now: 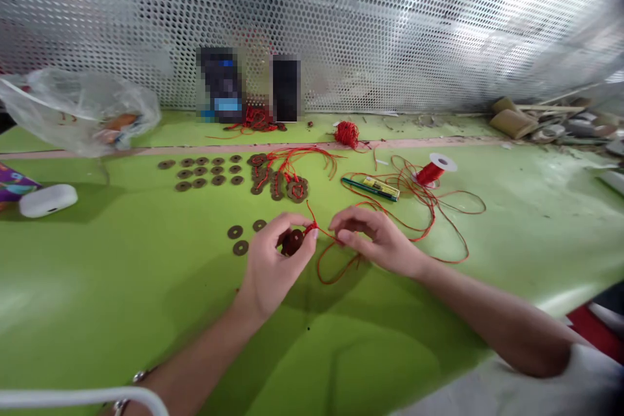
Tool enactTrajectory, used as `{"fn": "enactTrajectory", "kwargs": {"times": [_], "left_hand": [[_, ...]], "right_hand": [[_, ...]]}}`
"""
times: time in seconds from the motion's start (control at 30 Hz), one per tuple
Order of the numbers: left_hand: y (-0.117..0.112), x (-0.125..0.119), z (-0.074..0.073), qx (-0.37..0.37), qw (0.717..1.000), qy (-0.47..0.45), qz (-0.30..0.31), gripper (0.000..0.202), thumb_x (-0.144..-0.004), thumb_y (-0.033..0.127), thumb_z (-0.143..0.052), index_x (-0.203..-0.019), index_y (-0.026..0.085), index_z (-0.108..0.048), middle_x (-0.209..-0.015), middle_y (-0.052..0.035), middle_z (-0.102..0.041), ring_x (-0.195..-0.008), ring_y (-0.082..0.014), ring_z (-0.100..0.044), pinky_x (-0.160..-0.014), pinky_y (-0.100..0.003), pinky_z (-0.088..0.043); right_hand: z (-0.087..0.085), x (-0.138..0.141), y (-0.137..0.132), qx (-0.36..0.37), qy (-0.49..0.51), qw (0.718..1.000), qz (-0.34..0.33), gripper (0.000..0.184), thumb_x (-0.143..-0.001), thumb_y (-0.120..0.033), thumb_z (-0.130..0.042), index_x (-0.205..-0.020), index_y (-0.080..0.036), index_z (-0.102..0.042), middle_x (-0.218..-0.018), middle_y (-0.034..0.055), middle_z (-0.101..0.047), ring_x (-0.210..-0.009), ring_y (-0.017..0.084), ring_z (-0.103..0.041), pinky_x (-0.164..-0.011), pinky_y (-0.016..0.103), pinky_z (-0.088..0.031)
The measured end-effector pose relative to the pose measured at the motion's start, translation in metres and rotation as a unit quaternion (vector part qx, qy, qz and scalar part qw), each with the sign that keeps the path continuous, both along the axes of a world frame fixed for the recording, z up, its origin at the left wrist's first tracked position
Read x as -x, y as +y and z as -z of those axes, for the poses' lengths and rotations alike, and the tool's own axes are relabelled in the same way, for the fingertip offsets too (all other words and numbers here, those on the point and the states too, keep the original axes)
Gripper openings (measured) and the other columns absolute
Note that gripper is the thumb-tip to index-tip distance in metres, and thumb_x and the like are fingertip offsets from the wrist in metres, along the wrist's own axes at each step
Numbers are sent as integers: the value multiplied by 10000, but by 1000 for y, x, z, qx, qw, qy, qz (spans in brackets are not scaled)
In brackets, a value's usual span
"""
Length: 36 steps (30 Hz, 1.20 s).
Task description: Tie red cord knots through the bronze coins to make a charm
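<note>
Between the thumb and fingers of my left hand is a knotted red cord, with dark round coins hanging at it inside the grip. My right hand pinches the same cord a short way to the right, and a stretch of it runs taut between the hands. Below my right hand the cord falls in a loose loop. Loose coins with center holes lie just left of my left hand. Behind the hands are finished-looking coin strings tied with red cord.
Rows of coins lie farther back left. A red cord spool, a green pen and tangled cord are at right. A red cord ball, plastic bag and white case also rest on the green table.
</note>
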<state>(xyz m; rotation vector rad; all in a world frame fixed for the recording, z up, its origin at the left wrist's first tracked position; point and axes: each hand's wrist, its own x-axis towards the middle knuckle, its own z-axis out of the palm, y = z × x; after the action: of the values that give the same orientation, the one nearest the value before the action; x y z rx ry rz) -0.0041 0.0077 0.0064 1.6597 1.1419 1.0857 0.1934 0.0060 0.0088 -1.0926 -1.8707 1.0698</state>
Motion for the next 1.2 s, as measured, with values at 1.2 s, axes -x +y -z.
{"fn": "enactTrajectory", "kwargs": {"times": [1.2], "left_hand": [[-6, -5, 3, 18, 999, -8, 36, 75, -801, 244, -623, -787, 177, -654, -685, 24, -631, -587, -101, -522, -533, -206, -410]], "right_hand": [[-5, 5, -11, -135, -80, 988, -10, 70, -871, -248, -584, -871, -180, -568, -748, 17, -636, -647, 102, -593, -622, 210, -500]]}}
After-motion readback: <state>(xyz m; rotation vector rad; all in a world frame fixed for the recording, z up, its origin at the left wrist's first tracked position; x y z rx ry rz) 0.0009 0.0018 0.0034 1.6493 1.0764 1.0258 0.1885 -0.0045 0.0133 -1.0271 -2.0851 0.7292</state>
